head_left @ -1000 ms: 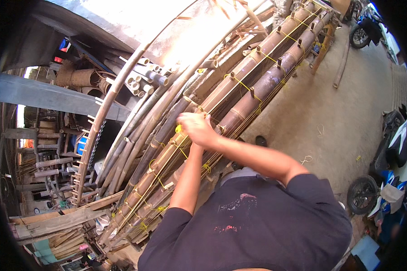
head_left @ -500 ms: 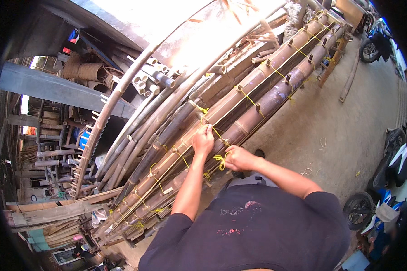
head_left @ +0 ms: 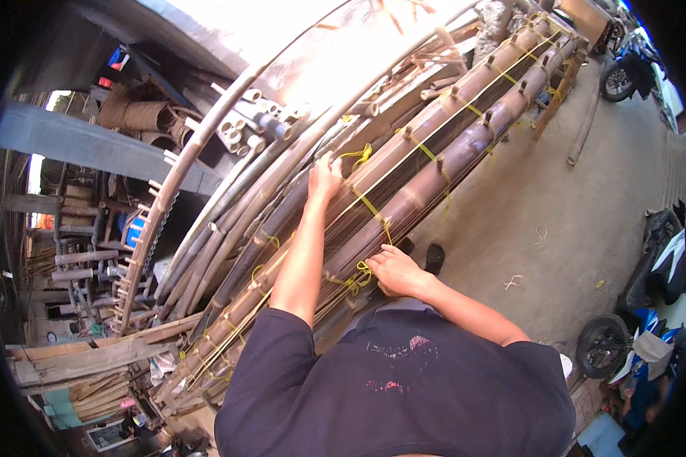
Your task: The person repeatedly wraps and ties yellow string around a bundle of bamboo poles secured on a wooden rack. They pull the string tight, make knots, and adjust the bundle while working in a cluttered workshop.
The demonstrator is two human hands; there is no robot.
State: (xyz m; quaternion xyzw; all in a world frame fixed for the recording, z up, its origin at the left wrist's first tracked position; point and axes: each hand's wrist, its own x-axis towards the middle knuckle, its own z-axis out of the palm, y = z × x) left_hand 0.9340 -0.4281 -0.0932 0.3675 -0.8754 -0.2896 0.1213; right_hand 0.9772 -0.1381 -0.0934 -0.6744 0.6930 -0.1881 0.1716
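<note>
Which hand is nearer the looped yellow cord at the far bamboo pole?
Left. The left hand is just left of the looped yellow cord; the right hand is farther off, beside the near pole.

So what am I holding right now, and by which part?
Your right hand seems to pinch the yellow cord right beside its loops. Your left hand is next to more yellow cord, but whether it grips anything can't be told.

On our right we see a dull grey-brown floor (head_left: 541, 221), with motorbikes (head_left: 651, 358) along its outer edge. On our left lies a dim, cluttered space with a grey beam (head_left: 91, 142) across it and boards (head_left: 103, 396) below, while strong light (head_left: 297, 65) bleaches the top.
</note>
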